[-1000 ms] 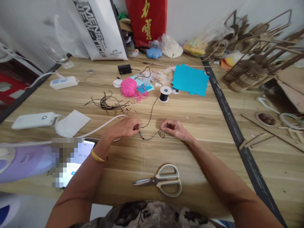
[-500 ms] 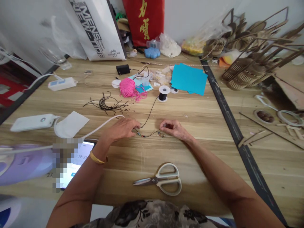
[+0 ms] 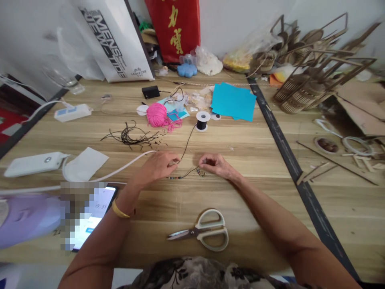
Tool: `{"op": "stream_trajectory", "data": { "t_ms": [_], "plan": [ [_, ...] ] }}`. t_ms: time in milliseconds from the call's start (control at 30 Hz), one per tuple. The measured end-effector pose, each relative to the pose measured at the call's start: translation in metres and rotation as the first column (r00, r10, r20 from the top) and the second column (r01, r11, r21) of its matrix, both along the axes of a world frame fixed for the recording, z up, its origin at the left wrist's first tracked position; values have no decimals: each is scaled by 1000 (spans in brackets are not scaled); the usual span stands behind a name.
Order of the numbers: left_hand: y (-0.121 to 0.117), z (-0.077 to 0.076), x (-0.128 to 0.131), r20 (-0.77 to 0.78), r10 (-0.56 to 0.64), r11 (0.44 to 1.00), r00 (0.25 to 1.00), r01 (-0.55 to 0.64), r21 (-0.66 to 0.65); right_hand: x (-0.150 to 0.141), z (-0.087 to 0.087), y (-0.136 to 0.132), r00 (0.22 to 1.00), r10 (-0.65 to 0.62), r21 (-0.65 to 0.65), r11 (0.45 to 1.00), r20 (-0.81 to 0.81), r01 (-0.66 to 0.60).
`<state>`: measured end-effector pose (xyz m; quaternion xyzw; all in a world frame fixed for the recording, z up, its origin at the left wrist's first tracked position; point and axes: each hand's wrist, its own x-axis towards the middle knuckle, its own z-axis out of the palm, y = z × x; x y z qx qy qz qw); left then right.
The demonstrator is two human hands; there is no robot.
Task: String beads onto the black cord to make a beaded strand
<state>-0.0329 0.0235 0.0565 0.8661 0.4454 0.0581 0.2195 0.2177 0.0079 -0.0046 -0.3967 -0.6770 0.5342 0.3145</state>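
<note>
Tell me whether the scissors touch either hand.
Apart. The head view shows the scissors on bare table, well clear of the left hand and right hand.

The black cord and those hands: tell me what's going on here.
A person sits at a wooden table, pinching a thin black cord with both hands. The left hand grips it near a few small beads already on it; the right hand holds the other end beside a little pile of beads. The cord runs back to a spool. Scissors lie untouched nearby.
</note>
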Motion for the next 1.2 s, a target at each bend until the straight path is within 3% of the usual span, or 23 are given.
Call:
{"op": "stream_trajectory", "data": {
  "t_ms": [100, 200, 300, 467, 833, 1000, 1100, 1200],
  "plan": [
    [-5, -5, 21, 220, 128, 979, 967, -88, -186, 0, -1, 1, 1000, 9, 7, 1000, -13, -9],
    [-11, -16, 40, 429, 271, 886, 861, -50, -460, 0, -3, 1, 999, 26, 15, 1000, -37, -25],
    [-14, -29, 50, 488, 383, 801, 785, -19, -599, 0, -4, 1, 998, 35, 25, 999, -44, -34],
    [-13, -43, 52, 513, 466, 764, 721, -35, -644, -1, -2, 1, 999, 33, 26, 999, -34, -32],
    [-9, -61, 47, 542, 410, 811, 734, -21, -585, -2, -2, -3, 1000, 18, 27, 999, 6, -18],
    [-7, -64, 46, 599, 500, 781, 626, -27, -624, -6, 1, -9, 991, -36, 258, 966, 125, 2],
    [-7, -63, 46, 608, 585, 737, 537, -40, -675, -9, 0, -12, 972, -64, 459, 887, 226, -48],
    [-7, -61, 47, 611, 637, 711, 470, -53, -701, -13, -2, -15, 925, -88, 571, 807, 370, -152]
  ]
}}
